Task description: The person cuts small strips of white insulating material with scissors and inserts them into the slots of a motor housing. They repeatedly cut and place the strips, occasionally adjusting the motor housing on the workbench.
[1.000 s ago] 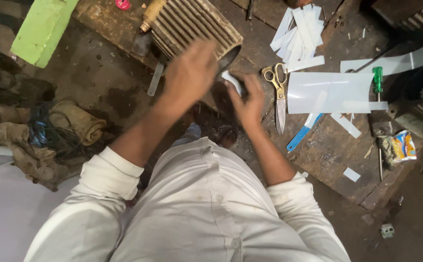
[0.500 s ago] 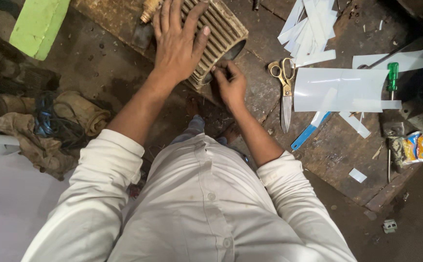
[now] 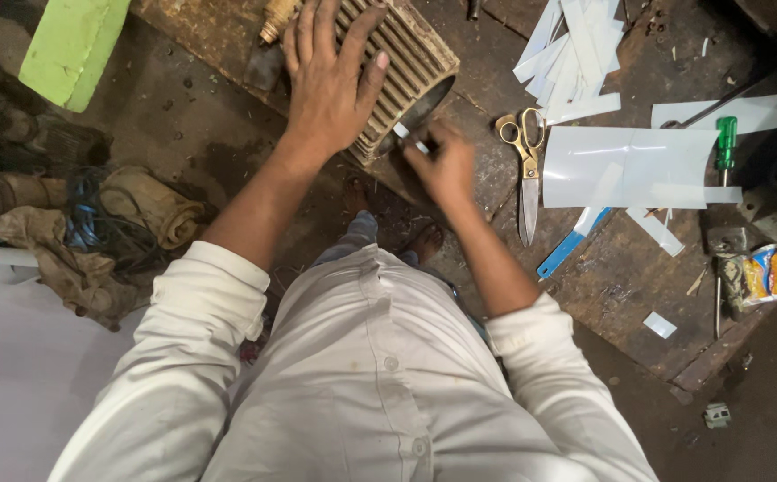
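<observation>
Ribbed motor housing (image 3: 406,71) lies under left hand (image 3: 330,85), right hand (image 3: 442,165) beside.

A worn, stained wooden bench (image 3: 620,277) carried the work. On it sat a ribbed metal housing (image 3: 406,62), a brass fitting (image 3: 277,18) near its far side. A heap of white strips (image 3: 571,45) lay behind a white sheet (image 3: 629,161). Scissors (image 3: 527,170) lay just left of that sheet, a green-handled screwdriver (image 3: 726,147) at its right edge, a blue strip (image 3: 567,250) below it. A colourful packet (image 3: 763,275) lay near the right edge.
</observation>
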Tool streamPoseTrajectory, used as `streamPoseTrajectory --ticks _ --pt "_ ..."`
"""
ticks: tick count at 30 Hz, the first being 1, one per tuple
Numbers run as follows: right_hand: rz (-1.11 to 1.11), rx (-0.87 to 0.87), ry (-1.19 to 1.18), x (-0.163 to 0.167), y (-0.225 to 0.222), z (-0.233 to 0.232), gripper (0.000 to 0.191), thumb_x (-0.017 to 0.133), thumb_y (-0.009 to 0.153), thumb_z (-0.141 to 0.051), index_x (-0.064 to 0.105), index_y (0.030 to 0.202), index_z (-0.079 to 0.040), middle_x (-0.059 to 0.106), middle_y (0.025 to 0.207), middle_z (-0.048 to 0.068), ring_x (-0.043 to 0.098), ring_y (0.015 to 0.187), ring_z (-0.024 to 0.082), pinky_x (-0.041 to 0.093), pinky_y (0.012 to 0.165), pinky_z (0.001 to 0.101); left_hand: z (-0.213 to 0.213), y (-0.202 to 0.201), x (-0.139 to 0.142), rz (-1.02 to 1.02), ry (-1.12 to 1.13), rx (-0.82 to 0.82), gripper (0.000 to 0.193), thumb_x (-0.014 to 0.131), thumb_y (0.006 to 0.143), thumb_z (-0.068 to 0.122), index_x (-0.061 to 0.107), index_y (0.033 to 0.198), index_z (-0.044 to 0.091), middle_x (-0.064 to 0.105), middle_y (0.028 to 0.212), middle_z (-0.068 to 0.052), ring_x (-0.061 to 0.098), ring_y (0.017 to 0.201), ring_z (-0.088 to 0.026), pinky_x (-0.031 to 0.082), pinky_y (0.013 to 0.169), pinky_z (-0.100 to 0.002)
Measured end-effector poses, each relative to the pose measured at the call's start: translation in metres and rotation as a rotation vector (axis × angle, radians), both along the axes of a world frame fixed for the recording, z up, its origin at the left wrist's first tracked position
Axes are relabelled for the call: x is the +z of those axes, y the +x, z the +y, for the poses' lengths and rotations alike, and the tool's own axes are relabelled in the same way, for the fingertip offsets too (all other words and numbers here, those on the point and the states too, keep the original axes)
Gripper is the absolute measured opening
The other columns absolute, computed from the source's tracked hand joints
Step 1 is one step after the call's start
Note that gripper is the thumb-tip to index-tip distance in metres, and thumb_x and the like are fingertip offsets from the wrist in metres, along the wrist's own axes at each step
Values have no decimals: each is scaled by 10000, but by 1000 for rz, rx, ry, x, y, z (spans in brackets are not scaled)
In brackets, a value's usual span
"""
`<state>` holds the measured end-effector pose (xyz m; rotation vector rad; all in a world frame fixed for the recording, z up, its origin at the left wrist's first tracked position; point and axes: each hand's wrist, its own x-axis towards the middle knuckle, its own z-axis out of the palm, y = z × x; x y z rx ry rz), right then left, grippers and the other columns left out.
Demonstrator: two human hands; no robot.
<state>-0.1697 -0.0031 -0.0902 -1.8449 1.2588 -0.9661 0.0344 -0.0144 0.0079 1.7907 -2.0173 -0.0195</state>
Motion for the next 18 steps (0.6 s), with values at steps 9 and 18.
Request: streamPoseTrajectory --ticks 9,18 --pt "-86 -13 199 1 -5 2 173 797 740 -124 770 904 -74 772 970 83 741 824 222 570 723 342 1 -1 6 20 -29 -13 499 383 1165 491 475 1567 210 299 1641 -239 202 1558 -428 102 1263 -648" --pt "-103 -17 -211 -17 7 -2 433 872 641 -120 712 1010 41 688 1002 193 661 903 341 525 792 416 -14 48 -25 193 -109 15 755 410 1149 641 326 1605 45 342 1637 -266 314 1550 -429 255 1289 -596"
